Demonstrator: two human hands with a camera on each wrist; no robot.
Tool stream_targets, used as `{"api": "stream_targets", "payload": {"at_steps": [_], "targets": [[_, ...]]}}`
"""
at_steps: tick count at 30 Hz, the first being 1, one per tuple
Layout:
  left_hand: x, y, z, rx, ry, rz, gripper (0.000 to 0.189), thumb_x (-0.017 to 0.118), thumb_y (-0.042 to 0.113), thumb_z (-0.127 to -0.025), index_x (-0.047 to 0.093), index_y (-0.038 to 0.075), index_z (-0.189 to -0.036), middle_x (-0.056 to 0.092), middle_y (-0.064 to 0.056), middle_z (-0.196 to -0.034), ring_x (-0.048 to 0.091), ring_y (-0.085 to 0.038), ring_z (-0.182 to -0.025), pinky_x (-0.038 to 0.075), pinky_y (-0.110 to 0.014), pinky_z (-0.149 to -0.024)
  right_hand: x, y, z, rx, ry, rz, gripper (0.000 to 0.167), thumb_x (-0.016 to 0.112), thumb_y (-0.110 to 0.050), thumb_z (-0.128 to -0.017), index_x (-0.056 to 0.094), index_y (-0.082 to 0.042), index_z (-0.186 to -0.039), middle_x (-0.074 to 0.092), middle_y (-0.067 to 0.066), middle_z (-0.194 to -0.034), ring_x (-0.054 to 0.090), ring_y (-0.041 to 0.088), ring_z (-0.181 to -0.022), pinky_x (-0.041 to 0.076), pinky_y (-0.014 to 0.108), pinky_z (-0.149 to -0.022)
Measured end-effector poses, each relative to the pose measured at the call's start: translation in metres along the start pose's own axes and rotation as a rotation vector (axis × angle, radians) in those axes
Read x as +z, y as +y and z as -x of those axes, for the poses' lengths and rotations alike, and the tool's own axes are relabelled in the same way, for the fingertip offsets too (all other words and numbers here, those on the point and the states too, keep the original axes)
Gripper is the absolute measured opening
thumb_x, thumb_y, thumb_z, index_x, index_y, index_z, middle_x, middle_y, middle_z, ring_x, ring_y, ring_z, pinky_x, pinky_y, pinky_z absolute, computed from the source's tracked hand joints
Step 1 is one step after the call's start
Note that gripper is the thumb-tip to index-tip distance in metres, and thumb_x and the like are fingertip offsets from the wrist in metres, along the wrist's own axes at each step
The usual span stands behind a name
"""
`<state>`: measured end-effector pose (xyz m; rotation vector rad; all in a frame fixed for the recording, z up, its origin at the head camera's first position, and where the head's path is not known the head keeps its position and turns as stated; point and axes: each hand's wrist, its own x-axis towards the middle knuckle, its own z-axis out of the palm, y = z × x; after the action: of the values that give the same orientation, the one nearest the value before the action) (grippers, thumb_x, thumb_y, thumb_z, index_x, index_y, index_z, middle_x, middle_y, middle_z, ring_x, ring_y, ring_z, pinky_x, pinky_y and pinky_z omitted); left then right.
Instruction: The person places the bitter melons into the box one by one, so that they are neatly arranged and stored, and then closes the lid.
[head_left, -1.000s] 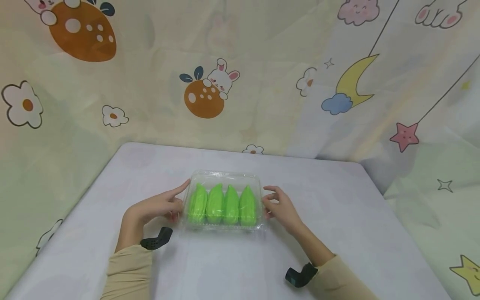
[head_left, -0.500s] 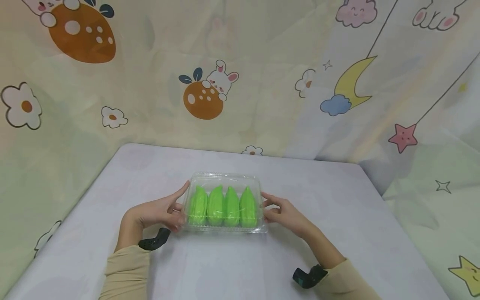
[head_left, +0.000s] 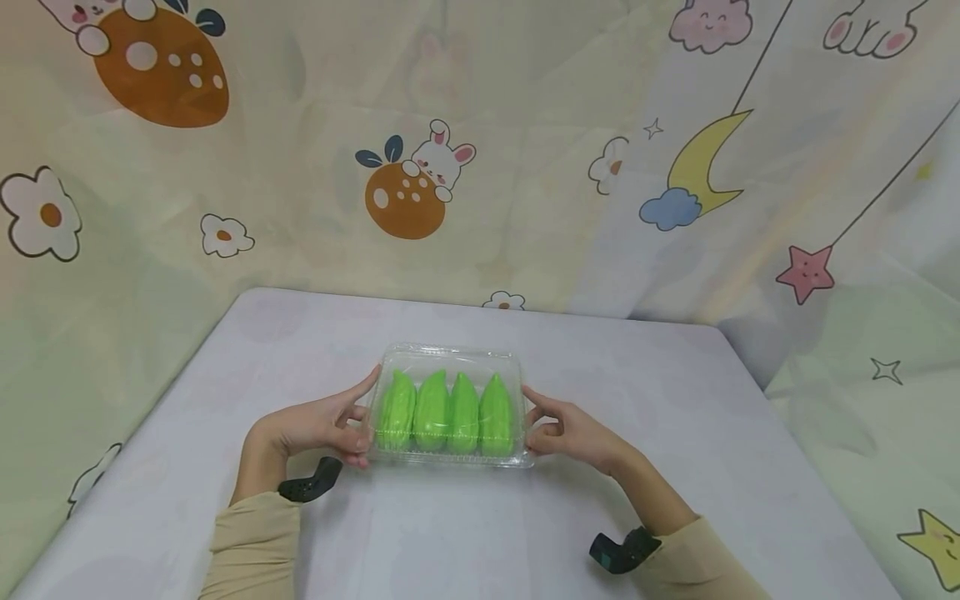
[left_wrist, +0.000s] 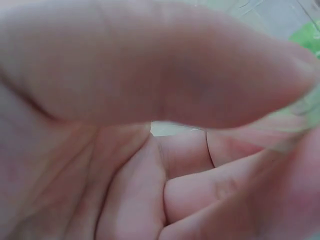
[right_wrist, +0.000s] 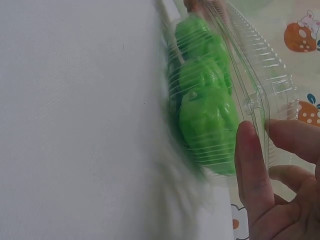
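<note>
A clear plastic clamshell box with a closed lid sits near the middle of the table, holding several light green, ribbed, pointed vegetable-like pieces in a row. My left hand grips its left side, thumb and index finger spread along the edge. On the opposite side, my right hand pinches the rim. The right wrist view shows fingertips on both sides of the box's flange, close by the green pieces. The thumb fills most of the left wrist view and hides much of the box.
The white-covered table spreads out around the box, its far edge meeting a cartoon-printed curtain. Black wrist cameras sit on the left wrist and the right wrist.
My right hand has come in against the box's right side and taken hold of its rim, its wrist shifting right. The left fingers have settled onto the left edge. The box has hardly moved.
</note>
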<state>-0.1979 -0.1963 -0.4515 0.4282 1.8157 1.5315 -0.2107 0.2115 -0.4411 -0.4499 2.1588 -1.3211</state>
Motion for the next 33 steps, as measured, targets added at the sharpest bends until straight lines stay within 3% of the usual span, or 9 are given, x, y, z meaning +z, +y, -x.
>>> {"api": "stream_targets", "payload": {"at_steps": [10,33], "targets": [[0.0,0.004,0.001,0.01,-0.014,-0.046,0.11,0.068,0.006,-0.084,-0.015,0.032,-0.151,0.051,-0.006,-0.085,0.067,-0.024,-0.078,0.056,-0.042,-0.078,0.001,0.001,0.001,-0.014,-0.019,-0.041,0.084,0.068,-0.019,-0.088,0.015,-0.016,-0.154,0.049,0.013,-0.118,0.065,0.015,-0.09,0.055,0.031,-0.083],[0.004,0.008,0.001,-0.01,0.013,-0.033,0.107,0.066,0.002,-0.084,-0.013,0.031,-0.151,0.054,-0.003,-0.076,0.068,-0.025,-0.075,0.056,-0.038,-0.075,0.002,0.003,0.001,-0.029,-0.009,-0.049,0.085,0.068,-0.022,-0.088,0.015,-0.015,-0.154,0.05,0.012,-0.116,0.064,0.016,-0.09,0.054,0.031,-0.083]]}}
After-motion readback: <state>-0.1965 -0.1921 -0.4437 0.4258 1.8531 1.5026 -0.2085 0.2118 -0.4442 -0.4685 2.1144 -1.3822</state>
